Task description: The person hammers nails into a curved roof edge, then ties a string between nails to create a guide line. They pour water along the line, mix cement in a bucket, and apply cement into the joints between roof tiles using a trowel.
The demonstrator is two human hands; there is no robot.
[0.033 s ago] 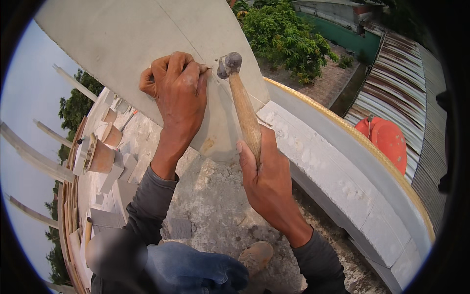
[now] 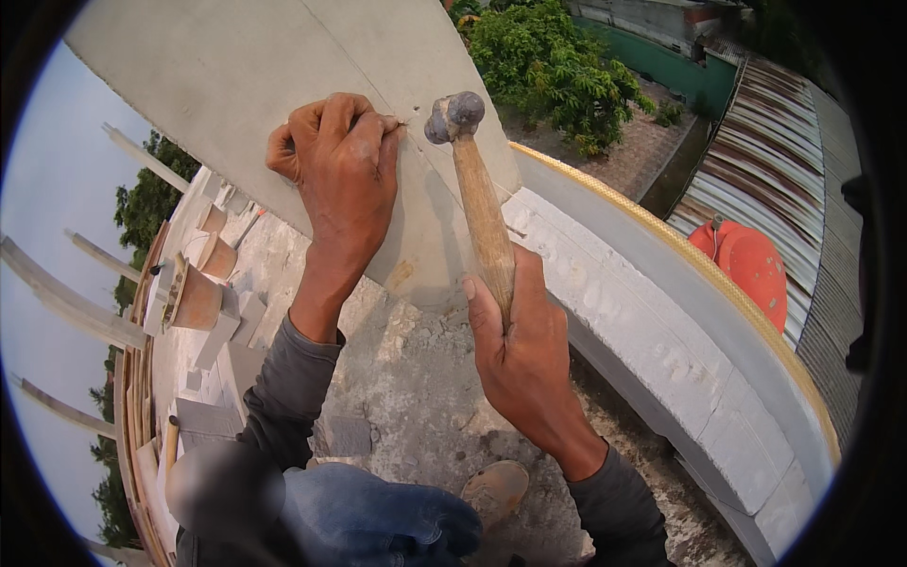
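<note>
My left hand [image 2: 347, 175] is pinched against the grey plastered column [image 2: 236, 85], its fingertips near a thin vertical line on the surface. Whatever small thing the fingers hold is too small to make out. My right hand [image 2: 520, 364] grips the wooden handle of a hammer [image 2: 485, 203]. The rounded, mortar-stained metal head stands just right of the left fingertips, apart from them. A small dark hole or mark shows on the column above those fingertips.
A low wall of pale blocks [image 2: 661, 350] curves along the right, with a yellow-edged ledge beyond. Past it lie a tree [image 2: 553, 71], a corrugated roof [image 2: 756, 161] and a red tank [image 2: 751, 269]. Buckets [image 2: 196, 300] and loose blocks stand left. My shoe [image 2: 496, 487] is on rough concrete.
The hammer head has shifted slightly to the right and up, away from the left fingertips. My left hand stays at nearly the same spot on the column.
</note>
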